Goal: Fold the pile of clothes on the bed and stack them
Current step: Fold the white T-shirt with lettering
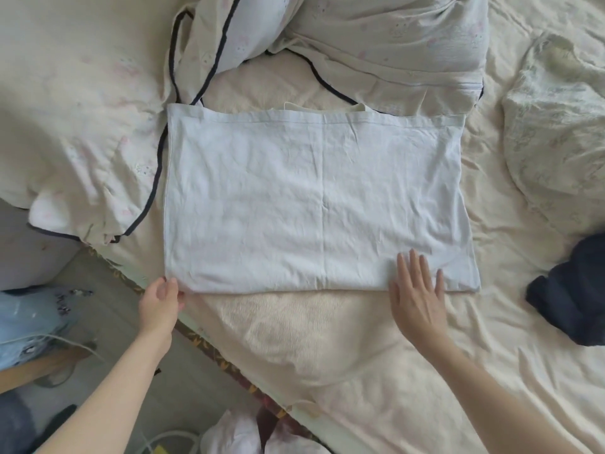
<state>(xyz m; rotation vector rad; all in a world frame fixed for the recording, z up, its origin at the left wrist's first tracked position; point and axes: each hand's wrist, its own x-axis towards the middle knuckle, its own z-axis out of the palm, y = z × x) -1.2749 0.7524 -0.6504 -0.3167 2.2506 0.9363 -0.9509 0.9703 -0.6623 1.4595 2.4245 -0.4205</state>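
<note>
A pale blue, creased cotton garment point(314, 204) lies folded into a broad rectangle on the cream-sheeted bed point(458, 355), its near edge resting over a fluffy cream blanket point(294, 335); the left hand point(160, 303) pinches the garment's near left corner, fingers curled round the cloth at the bed's edge; the right hand point(417, 286) lies flat on the near right part of the garment, its grip spread with fingers straight and slightly apart (palm down, pressing the fabric); a crumpled dark navy garment point(569, 299) sits well apart at the right; a pale printed quilt with dark piping point(376, 50) is bunched beyond the far edge; a light floral pillow point(556, 126) lies at the upper right.
</note>
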